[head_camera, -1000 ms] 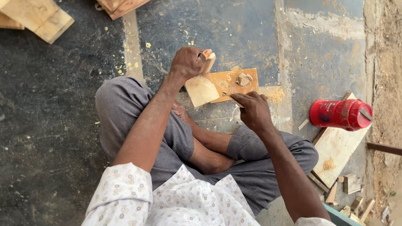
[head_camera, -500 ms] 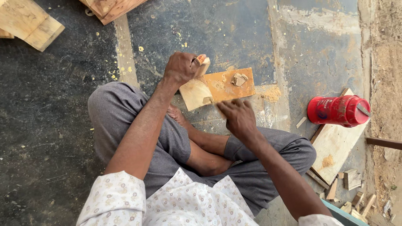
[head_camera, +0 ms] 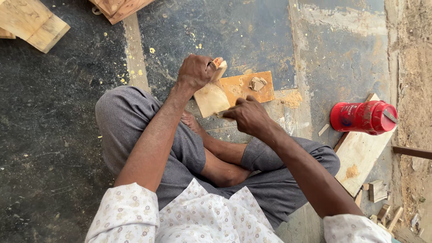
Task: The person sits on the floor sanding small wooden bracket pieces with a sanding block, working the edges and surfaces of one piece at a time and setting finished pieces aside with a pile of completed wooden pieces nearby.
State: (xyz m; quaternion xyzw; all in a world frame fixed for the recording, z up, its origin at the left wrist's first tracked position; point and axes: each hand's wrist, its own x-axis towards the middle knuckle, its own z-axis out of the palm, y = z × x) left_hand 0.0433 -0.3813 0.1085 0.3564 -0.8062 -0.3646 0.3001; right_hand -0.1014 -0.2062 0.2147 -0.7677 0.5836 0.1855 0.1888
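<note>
I sit cross-legged on a dark floor. My left hand [head_camera: 194, 71] grips the far end of a pale wooden piece [head_camera: 211, 99], tilted up from the floor. My right hand [head_camera: 249, 116] has its fingers closed at the near edge of that same piece; whether something small is pinched in them is hidden. Right behind the piece lies an orange-brown flat wooden board [head_camera: 245, 87] with a crumpled scrap of sandpaper [head_camera: 257, 83] and sawdust on it.
A red plastic jar [head_camera: 363, 117] lies on its side at the right, on a pale plank [head_camera: 360, 155]. Small wood offcuts [head_camera: 378, 191] sit near it. Wooden blocks [head_camera: 33, 22] and a further board [head_camera: 119, 6] lie at the top left. Sandy ground runs along the right edge.
My right hand has moved from over the orange-brown board back to the near edge of the pale piece. The view has shifted slightly; my left hand keeps its grip.
</note>
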